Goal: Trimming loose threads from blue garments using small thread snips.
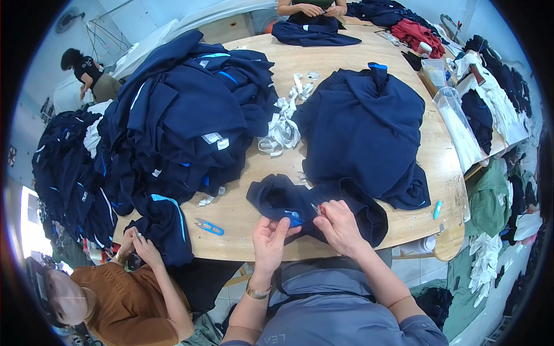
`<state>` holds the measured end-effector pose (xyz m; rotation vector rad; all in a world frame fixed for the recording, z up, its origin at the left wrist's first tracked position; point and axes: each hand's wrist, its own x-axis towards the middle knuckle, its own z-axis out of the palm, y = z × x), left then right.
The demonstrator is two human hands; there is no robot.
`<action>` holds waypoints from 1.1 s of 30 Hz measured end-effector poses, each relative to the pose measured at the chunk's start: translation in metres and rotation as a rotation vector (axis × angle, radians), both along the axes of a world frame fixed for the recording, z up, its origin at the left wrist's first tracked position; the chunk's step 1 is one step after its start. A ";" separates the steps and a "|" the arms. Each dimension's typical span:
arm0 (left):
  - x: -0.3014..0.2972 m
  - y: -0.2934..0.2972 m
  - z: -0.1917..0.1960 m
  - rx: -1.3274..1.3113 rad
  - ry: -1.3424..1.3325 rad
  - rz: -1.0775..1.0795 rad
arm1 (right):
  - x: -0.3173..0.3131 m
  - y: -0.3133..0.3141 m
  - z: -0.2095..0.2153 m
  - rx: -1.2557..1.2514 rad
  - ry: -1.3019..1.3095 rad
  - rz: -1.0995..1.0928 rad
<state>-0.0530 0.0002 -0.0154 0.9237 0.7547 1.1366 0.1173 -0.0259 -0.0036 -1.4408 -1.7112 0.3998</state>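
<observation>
Head view: left hand (pixel 270 237) fingers pinch navy garment (pixel 300 210), right hand (pixel 337 225) grips small snips (pixel 317 210)

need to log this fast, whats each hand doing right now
Left hand: closed, pinching the navy garment.
Right hand: closed on a small red-handled tool, resting on the garment.

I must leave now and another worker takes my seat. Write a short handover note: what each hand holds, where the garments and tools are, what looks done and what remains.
Left hand: holds the edge of the dark blue garment at its light blue trim.
Right hand: holds a small tool at the same spot; I cannot tell its kind.
The garment lies at the near edge of the wooden table.
Blue snips lie free to the left.
White strips lie mid-table.
Large pile on the left, smaller pile ahead: which one is finished cannot be told.
</observation>
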 end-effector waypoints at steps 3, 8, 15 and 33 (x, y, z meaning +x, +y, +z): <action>-0.002 0.001 -0.003 -0.019 -0.080 -0.039 | -0.001 0.000 0.000 -0.072 -0.011 0.098; -0.002 0.002 -0.007 -0.041 -0.177 -0.070 | -0.003 0.001 0.006 -0.088 -0.091 0.152; -0.003 0.001 -0.005 -0.033 -0.170 -0.100 | -0.005 0.003 0.005 -0.055 -0.197 0.159; -0.004 0.000 -0.001 0.001 -0.050 -0.156 | -0.004 0.002 0.007 -0.213 0.019 0.269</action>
